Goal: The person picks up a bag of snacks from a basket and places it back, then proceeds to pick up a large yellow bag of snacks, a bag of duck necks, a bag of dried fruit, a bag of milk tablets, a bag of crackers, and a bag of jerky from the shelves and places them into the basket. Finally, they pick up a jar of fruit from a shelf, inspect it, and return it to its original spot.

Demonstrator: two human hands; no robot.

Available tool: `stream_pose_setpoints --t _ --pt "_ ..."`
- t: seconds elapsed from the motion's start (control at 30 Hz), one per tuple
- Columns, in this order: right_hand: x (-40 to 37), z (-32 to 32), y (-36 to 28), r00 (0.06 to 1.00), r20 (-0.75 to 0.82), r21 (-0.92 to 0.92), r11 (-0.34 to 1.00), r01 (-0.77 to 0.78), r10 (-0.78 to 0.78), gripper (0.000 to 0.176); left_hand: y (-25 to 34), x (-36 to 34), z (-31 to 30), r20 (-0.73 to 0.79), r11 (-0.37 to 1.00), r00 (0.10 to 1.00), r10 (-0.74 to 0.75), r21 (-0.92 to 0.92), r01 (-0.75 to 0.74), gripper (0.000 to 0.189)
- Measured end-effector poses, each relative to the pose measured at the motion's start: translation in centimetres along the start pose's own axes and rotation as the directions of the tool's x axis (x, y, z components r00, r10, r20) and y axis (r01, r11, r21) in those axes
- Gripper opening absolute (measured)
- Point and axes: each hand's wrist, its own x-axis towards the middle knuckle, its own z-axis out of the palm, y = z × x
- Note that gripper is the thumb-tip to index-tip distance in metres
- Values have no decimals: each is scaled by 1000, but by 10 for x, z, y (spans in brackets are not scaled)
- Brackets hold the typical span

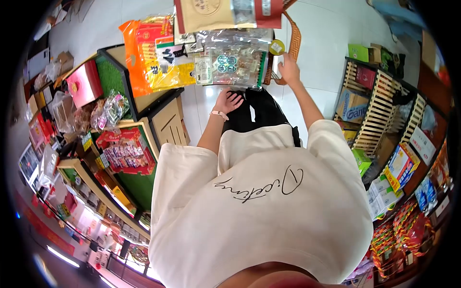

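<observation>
My left hand (229,101) is palm up with its fingers spread, just below the near edge of a clear plastic bag (230,65) with green printing and small packed pieces inside. A pale band circles that wrist. Out to the right, my right hand (289,69) has its fingertips at the rim of a round yellow-green disc (277,47) with a pale centre, beside the clear bag's right edge. An orange and yellow printed bag (156,57) lies left of the clear one. Beyond them is a beige and red package (228,14), cut off by the view.
A wicker frame (294,38) curves behind my right hand. At left are green-lined display shelves (109,72) with a red box (85,82) and a red carton of small packs (126,152). Slatted wooden racks (377,103) with boxes and cartons stand at right. Pale tiles (317,29) cover the floor.
</observation>
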Motion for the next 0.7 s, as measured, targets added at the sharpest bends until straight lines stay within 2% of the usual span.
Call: stream_pose_setpoints --t 0.07,0.1,0.13,0.23,0.27,0.33,0.47,0.5,0.6,0.67,0.7 --pt "15 -15 -19 998 7 -78 995 56 -56 45 -4 -10 -20 38 997 998 58 41 -59 61" --pt "23 -10 -18 993 -32 -94 990 109 -112 47 -7 -4 -40 43 996 996 84 35 -86 46" --pt "35 -6 -18 982 -76 -113 980 163 -172 50 -3 -7 -51 11 993 994 105 59 -105 43" --pt "53 4 -19 962 -63 -296 926 235 -265 54 -12 -14 -96 -68 985 984 167 55 -164 36" --pt "54 6 -22 973 91 -354 906 230 -211 54 -19 -15 -112 -84 984 981 177 31 -175 39" --pt "67 6 -33 935 347 -469 849 243 -76 55 -21 -19 -136 -103 975 970 220 -4 -221 45" --pt "70 18 -32 935 349 -569 777 268 -66 55 -28 -30 -165 -200 976 957 209 -25 -218 39" --pt "72 16 -36 934 350 -575 771 274 -71 62 -29 -31 -167 -224 974 952 210 -34 -223 38" --pt "72 -1 -51 915 398 -569 766 298 -60 66 -33 -31 -167 -189 966 951 243 -46 -256 39" --pt "70 -6 -50 916 395 -547 782 298 -73 68 -33 -40 -151 -178 960 948 263 -46 -275 38" --pt "66 -6 -52 935 345 -562 781 272 -78 71 -35 -35 -151 -150 956 949 278 -56 -289 38"
